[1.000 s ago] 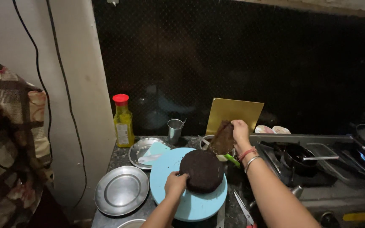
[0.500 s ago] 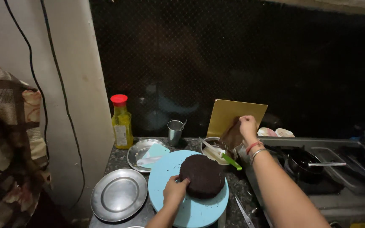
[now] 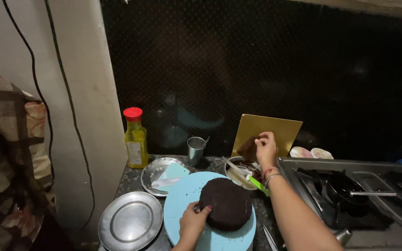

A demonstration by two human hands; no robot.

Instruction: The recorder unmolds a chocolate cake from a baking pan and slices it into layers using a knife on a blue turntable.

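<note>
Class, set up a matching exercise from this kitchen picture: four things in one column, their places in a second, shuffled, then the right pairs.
Things:
1. dark round cake
2. yellow bottle
3. gold board
4. empty steel plate

Places:
A. leaning on the wall behind the right hand
B. on the blue turntable, touched by the left hand
C. at the counter's front left
D. upright by the pillar

Pairs: 1-B, 2-D, 3-A, 4-C

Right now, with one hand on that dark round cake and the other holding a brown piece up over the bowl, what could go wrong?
1. The dark round cake sits toward the right edge of the light blue round board; a push from the left hand might slide it off.
2. The brown cake piece in the right hand could crumble over the small steel bowl.
3. The right forearm is close to the green-handled spatula and might knock it.
</note>
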